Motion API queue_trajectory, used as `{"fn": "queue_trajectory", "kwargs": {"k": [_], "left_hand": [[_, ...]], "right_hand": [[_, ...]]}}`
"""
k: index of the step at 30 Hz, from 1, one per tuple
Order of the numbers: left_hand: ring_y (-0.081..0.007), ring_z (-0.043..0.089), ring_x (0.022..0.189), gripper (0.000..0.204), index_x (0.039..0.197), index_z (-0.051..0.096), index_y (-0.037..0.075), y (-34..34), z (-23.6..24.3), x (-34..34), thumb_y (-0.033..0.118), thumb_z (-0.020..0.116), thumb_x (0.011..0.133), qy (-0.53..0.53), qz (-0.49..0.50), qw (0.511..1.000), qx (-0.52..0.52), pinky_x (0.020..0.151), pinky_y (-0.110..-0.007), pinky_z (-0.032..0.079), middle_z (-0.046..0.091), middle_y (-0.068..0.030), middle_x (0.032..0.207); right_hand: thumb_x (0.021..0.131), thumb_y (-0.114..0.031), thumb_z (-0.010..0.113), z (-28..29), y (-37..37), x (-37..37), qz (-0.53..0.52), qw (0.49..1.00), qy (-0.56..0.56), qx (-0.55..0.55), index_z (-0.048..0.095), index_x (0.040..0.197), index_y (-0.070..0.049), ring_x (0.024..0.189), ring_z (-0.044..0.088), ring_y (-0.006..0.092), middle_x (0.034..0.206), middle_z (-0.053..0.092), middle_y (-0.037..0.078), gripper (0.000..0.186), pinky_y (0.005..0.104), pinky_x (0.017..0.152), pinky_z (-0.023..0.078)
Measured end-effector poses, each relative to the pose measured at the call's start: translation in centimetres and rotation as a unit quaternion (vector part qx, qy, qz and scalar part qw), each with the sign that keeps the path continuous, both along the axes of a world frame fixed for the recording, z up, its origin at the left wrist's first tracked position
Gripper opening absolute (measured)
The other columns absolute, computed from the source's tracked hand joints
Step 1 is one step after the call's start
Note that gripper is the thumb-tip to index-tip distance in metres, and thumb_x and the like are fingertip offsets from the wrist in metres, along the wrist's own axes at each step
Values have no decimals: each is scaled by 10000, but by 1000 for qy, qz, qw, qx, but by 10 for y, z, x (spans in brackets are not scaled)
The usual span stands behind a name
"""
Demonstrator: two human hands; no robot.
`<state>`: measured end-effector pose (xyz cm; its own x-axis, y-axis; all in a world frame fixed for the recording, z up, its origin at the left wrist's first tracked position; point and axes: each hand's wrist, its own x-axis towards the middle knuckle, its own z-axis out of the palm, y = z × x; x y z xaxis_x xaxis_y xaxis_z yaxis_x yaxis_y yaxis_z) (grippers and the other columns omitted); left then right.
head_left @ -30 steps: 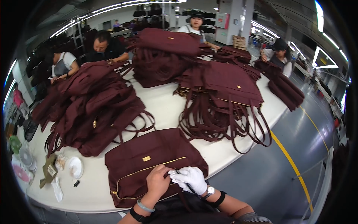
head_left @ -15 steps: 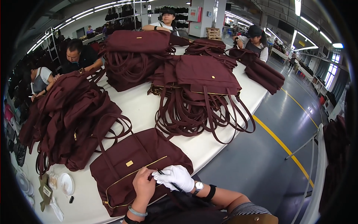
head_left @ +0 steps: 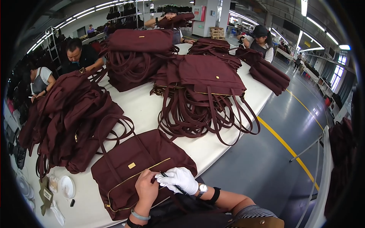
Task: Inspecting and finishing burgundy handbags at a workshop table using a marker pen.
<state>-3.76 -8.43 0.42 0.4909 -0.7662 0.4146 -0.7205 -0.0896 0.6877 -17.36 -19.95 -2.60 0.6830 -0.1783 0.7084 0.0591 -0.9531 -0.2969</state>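
A maroon handbag [head_left: 140, 152] with a gold zip and a small gold plate lies on the white table in front of me, its handles stretched away. My left hand [head_left: 147, 186], bare, is pinched closed above the bag's near part; what is between its fingertips is too small to make out. My right hand [head_left: 180, 179] wears a white glove and grips a slim black pen-like tool [head_left: 180, 189]. The tool's tip end points toward my left fingertips, and the two hands almost touch. Both hands cover part of the bag's front and zip.
Piles of maroon bags stand on the table [head_left: 207, 154]: at left [head_left: 72, 125], far middle [head_left: 138, 57] and right [head_left: 209, 83]. Near the left edge are a white dish [head_left: 67, 187], cotton swabs [head_left: 54, 184], a small black cap [head_left: 72, 203] and a fan [head_left: 24, 188]. Several co-workers stand around.
A co-worker at the far side has raised a maroon bag in front of themselves. My hands and the handbag have barely moved.
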Motion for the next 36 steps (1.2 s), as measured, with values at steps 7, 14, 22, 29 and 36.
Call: {"fn": "queue_trajectory", "kwargs": {"k": [7, 14, 22, 29, 36], "left_hand": [[-285, 635, 819, 168, 874, 719, 67, 12, 0, -6, 15, 702, 716, 2, 12, 1000, 21, 695, -375, 501, 606, -78, 810], [-342, 623, 1000, 265, 958, 715, 92, -2, -9, 1, 3, 651, 716, 9, -6, 999, 35, 850, -438, 517, 649, -107, 982], [-235, 630, 815, 153, 903, 724, 63, -5, -5, 3, 78, 746, 752, 32, 10, 999, 21, 700, -343, 511, 605, -51, 818], [-237, 636, 831, 149, 900, 724, 66, 2, -4, -1, 56, 733, 752, 30, 12, 999, 30, 692, -353, 512, 618, -41, 831], [-249, 636, 841, 145, 894, 724, 61, -1, -6, 1, 60, 734, 749, 4, 16, 1000, 15, 698, -359, 512, 620, -45, 833]], "right_hand": [[801, -162, 697, 5, 11, -5, 19, 1000, 15, 9, 676, 1171, -261, 728, 648, 224, 867, 644, 16, 383, 350, 574, 517], [938, -286, 642, 25, 1, 8, 67, 982, -1, 179, 743, 856, -21, 489, 562, 63, 581, 631, 23, 296, 252, 457, 400], [870, -102, 665, 4, -6, 4, 45, 985, -89, 142, 652, 1048, -118, 794, 677, 234, 997, 742, 52, 179, 327, 656, 526], [760, -87, 765, 11, 0, 5, 48, 997, -57, 34, 662, 1067, -158, 810, 650, 220, 1006, 717, 6, 331, 333, 637, 507], [772, -40, 711, 13, 0, 5, 40, 995, -36, 85, 665, 1044, -159, 777, 657, 237, 993, 730, 22, 300, 336, 642, 514]]}}
